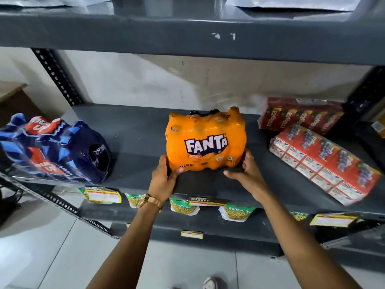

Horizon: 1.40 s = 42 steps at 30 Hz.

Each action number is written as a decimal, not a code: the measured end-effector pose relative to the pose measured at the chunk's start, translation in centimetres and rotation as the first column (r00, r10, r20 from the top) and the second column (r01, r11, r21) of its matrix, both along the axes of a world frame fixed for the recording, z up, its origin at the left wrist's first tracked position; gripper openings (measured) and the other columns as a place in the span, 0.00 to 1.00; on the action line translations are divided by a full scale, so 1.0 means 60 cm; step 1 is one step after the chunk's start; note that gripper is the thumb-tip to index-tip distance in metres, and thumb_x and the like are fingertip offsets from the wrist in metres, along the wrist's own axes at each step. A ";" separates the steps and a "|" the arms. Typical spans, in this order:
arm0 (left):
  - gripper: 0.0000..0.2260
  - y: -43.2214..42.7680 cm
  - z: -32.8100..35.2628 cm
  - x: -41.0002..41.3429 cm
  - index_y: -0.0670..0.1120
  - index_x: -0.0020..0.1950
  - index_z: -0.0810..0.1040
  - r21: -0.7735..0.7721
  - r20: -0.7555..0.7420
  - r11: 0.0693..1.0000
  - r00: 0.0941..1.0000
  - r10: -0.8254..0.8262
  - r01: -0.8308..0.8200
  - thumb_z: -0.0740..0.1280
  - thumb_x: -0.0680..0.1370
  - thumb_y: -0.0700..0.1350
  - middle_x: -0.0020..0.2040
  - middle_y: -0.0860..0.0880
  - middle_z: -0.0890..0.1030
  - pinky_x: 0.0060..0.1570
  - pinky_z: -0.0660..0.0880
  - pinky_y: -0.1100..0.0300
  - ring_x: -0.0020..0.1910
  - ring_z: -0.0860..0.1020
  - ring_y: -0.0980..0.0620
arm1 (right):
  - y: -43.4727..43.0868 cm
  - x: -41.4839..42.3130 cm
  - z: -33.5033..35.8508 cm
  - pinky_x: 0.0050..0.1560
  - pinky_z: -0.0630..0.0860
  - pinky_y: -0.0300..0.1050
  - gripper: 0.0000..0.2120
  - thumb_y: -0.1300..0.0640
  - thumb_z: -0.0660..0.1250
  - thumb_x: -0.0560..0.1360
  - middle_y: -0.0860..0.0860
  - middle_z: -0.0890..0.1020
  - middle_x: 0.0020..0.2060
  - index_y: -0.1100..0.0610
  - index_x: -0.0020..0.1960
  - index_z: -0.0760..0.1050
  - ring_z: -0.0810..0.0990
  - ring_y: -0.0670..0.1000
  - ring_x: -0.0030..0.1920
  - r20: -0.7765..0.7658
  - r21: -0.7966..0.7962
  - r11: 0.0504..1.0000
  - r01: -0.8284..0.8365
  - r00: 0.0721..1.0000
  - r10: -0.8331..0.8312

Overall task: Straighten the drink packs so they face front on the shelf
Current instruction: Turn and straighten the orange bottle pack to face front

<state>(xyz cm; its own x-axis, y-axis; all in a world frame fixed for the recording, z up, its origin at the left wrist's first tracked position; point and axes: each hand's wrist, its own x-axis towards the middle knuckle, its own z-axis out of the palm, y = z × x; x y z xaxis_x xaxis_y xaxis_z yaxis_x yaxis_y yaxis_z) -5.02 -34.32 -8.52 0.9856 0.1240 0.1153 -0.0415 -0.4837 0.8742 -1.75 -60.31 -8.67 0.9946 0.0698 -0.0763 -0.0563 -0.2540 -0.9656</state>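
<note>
Four drink packs sit on the middle shelf (135,130). At far left the blue pack (56,147) lies tipped on its side, partly cut off by the frame edge, its lettering turned away and hard to read. In the centre the orange Fanta pack (205,142) stands upright with its logo to the front; the left hand (163,180) and right hand (248,170) press its lower corners, fingers (246,156) wrapped on the film. It looks heavy with liquid, and the shrink-wrap is probably slick and yielding, so low on the sides seems the safest hold. At right the rear red carton pack (300,115) and the front red carton pack (325,163) lie askew; these seem stiffer. The Fanta pack's rear is hidden.
</note>
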 end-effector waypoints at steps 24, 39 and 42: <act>0.27 0.100 -0.046 -0.070 0.41 0.61 0.70 0.068 0.151 0.996 0.986 -0.066 0.057 0.77 0.68 0.43 0.48 0.51 0.79 0.39 0.73 0.78 0.42 0.79 0.54 | 0.075 -0.144 -0.037 0.44 0.71 0.22 0.29 0.50 0.81 0.60 0.49 0.79 0.49 0.49 0.53 0.67 0.78 0.42 0.48 0.286 -0.242 0.926 0.289 0.933 -0.217; 0.40 -0.030 -0.036 -0.149 0.46 0.77 0.48 0.164 0.494 0.960 0.861 0.120 -0.228 0.67 0.73 0.54 0.77 0.36 0.54 0.75 0.48 0.39 0.77 0.51 0.39 | 0.021 -0.150 -0.003 0.55 0.71 0.34 0.36 0.54 0.82 0.60 0.43 0.75 0.58 0.45 0.62 0.69 0.75 0.38 0.57 0.156 -0.107 0.991 0.081 0.986 -0.064; 0.33 -0.122 -0.011 -0.153 0.49 0.76 0.55 0.357 0.640 0.931 0.745 -0.186 -0.074 0.68 0.75 0.50 0.74 0.37 0.59 0.75 0.52 0.40 0.76 0.56 0.38 | -0.045 -0.165 0.018 0.61 0.74 0.43 0.29 0.53 0.80 0.64 0.45 0.79 0.62 0.43 0.62 0.74 0.77 0.44 0.61 0.117 0.112 0.975 0.190 0.972 -0.203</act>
<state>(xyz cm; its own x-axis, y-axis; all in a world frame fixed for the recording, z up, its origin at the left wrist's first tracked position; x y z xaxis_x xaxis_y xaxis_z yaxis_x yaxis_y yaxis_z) -14.22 -41.63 -9.21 0.6487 -0.1045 0.7538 -0.5746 -0.7168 0.3951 -11.66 -63.00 -7.57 0.9907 -0.1268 0.0485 0.0287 -0.1530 -0.9878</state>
